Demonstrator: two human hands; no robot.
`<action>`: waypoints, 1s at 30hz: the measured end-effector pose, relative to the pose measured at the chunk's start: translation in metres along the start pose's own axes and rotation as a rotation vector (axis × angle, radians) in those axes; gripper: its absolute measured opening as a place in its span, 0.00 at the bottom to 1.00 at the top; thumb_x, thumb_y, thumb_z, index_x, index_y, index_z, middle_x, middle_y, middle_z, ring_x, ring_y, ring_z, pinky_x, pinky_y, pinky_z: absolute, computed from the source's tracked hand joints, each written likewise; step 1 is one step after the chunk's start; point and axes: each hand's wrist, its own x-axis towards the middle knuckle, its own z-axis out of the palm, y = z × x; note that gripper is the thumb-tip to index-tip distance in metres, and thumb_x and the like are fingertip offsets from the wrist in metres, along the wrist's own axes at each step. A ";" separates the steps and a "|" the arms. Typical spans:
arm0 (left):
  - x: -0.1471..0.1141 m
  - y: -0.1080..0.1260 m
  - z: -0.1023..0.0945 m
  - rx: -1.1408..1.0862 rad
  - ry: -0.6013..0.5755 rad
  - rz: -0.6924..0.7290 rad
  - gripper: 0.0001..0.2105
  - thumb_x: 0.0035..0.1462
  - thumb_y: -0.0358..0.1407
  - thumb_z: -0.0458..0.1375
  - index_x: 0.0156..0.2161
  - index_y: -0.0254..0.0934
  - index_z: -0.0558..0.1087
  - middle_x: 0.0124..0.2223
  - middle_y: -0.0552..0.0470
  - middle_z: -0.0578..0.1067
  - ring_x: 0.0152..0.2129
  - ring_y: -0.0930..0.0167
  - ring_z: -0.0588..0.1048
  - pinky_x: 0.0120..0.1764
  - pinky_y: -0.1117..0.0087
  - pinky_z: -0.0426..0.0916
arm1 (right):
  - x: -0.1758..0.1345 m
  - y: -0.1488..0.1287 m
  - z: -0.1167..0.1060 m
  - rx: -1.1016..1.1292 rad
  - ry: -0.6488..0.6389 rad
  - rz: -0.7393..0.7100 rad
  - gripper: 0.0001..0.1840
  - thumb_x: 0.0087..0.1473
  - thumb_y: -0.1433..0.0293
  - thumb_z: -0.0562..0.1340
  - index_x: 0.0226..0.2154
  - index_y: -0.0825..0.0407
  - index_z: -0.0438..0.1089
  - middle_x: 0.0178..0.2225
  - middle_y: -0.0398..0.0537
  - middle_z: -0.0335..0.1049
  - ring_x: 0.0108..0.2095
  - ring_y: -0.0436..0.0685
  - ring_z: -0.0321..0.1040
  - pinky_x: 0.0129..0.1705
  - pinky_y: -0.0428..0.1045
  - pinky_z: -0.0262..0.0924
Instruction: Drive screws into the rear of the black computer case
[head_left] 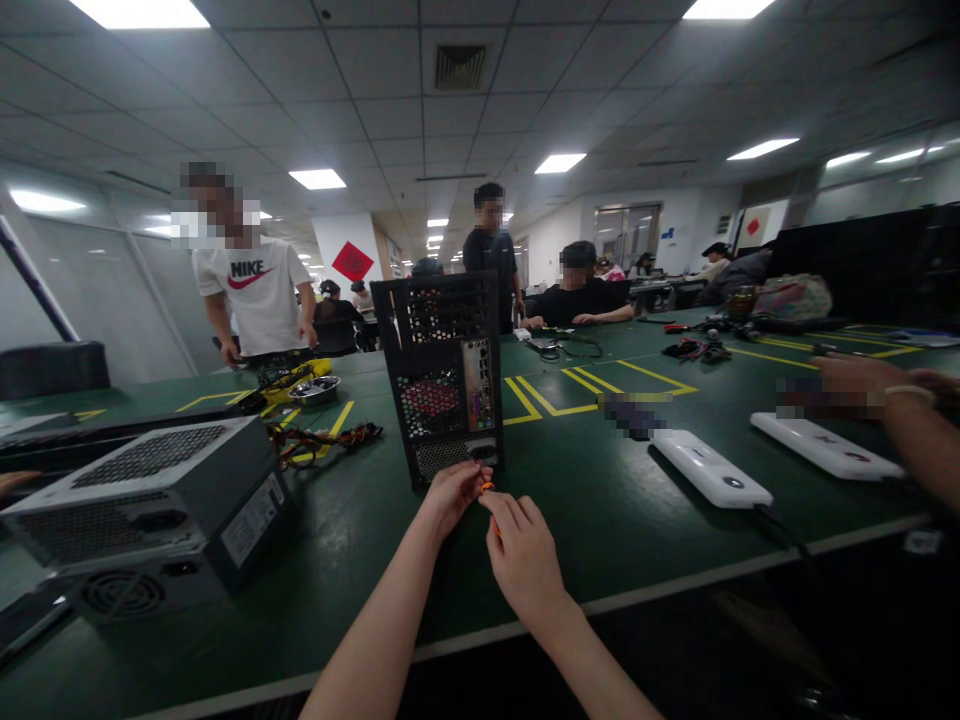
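A black computer case (442, 380) stands upright with its back panel facing me, showing a honeycomb fan grille, a strip of ports and a power supply at the bottom. My left hand (454, 497) is closed in a pinch at the lower edge of that panel, just below the power socket; what its fingertips hold is hidden. Just right of it, my right hand (521, 545) is closed around an orange-handled screwdriver (487, 487). Only small orange parts of it show between the fingers, and its tip is hidden.
Two grey power supplies (161, 500) are stacked at left. Behind them lie cables (330, 445) and a metal bowl (315, 388). White power banks (709, 468) lie at right, near another person's hand (855, 378). Other people stand and sit beyond the green table (360, 580).
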 end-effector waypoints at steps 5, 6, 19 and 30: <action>0.000 0.000 0.001 0.012 0.005 -0.010 0.04 0.44 0.28 0.57 0.28 0.27 0.70 0.29 0.45 0.74 0.22 0.77 0.71 0.25 0.79 0.65 | 0.000 -0.001 -0.001 -0.001 0.063 0.028 0.14 0.49 0.76 0.50 0.40 0.52 0.59 0.39 0.49 0.62 0.38 0.54 0.61 0.39 0.52 0.58; 0.000 0.000 0.001 0.013 0.005 -0.010 0.04 0.44 0.27 0.57 0.28 0.27 0.70 0.29 0.45 0.74 0.22 0.77 0.71 0.26 0.79 0.65 | 0.000 -0.001 -0.001 0.016 0.082 0.061 0.13 0.50 0.74 0.50 0.41 0.52 0.59 0.39 0.50 0.61 0.38 0.54 0.61 0.38 0.52 0.59; 0.004 -0.004 -0.005 0.015 -0.023 -0.001 0.06 0.43 0.29 0.58 0.30 0.27 0.71 0.29 0.46 0.74 0.22 0.77 0.71 0.25 0.80 0.65 | -0.001 0.001 0.000 -0.026 0.005 0.008 0.15 0.49 0.78 0.49 0.40 0.50 0.60 0.38 0.47 0.64 0.35 0.54 0.60 0.38 0.52 0.56; 0.003 -0.002 -0.004 0.022 -0.056 -0.009 0.06 0.44 0.28 0.57 0.30 0.27 0.71 0.30 0.45 0.74 0.23 0.77 0.71 0.26 0.79 0.65 | -0.001 0.002 0.000 0.005 0.081 0.056 0.14 0.50 0.77 0.50 0.41 0.53 0.60 0.38 0.49 0.62 0.37 0.55 0.59 0.39 0.52 0.54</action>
